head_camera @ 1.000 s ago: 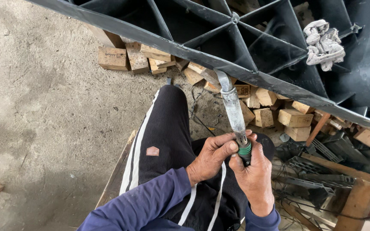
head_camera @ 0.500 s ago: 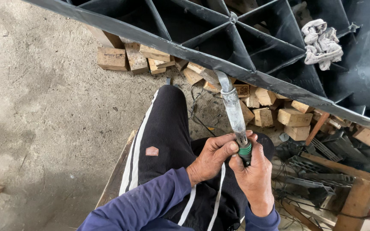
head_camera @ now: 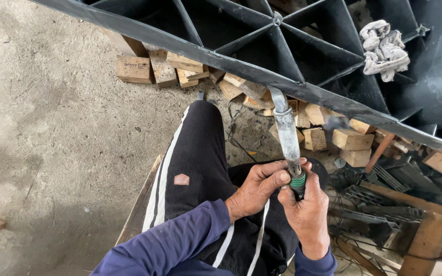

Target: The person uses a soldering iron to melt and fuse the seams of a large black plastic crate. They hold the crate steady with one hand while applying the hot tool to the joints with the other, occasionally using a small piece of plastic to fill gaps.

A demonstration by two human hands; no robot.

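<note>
Gripping low between the knees, the left hand [head_camera: 256, 188] wraps its fingers around the base of a long grey metal tool [head_camera: 286, 134], while the right hand [head_camera: 308, 209] closes on the green-ringed handle [head_camera: 297, 182]. The tool's tip meets the edge of the black metal frame [head_camera: 241, 64], so this looks like working that edge; steady two-handed pressure seems called for. Wooden blocks [head_camera: 354, 139] lie beyond.

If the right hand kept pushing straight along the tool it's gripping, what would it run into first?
Most likely the black metal frame. The right hand grips the green-collared handle of a grey metal tool whose tip already sits against the frame's lower edge, though exact depth there is hard to judge.
</note>
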